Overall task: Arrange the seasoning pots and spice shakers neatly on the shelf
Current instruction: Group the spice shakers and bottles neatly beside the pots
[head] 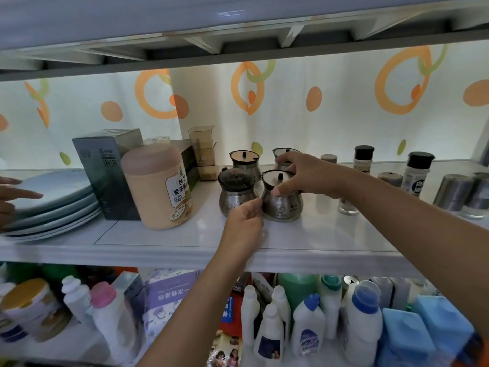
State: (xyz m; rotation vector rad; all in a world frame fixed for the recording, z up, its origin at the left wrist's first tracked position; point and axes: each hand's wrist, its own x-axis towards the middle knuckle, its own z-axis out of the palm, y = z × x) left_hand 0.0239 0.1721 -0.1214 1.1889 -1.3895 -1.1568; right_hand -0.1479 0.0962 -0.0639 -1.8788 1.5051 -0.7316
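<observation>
Several steel seasoning pots with dark-rimmed lids stand in a square on the white shelf. My right hand grips the front right pot at its lid. My left hand pinches the side of that same pot, in front of the front left pot. Behind them stand the back left pot and the back right pot, the latter partly hidden by my right hand. Spice shakers stand to the right: black-capped shakers and steel shakers.
A tall peach canister, a dark box and a stack of plates fill the shelf's left. Another person's hand reaches in at the left edge. A clear brown container stands at the back. Bottles crowd the lower shelf.
</observation>
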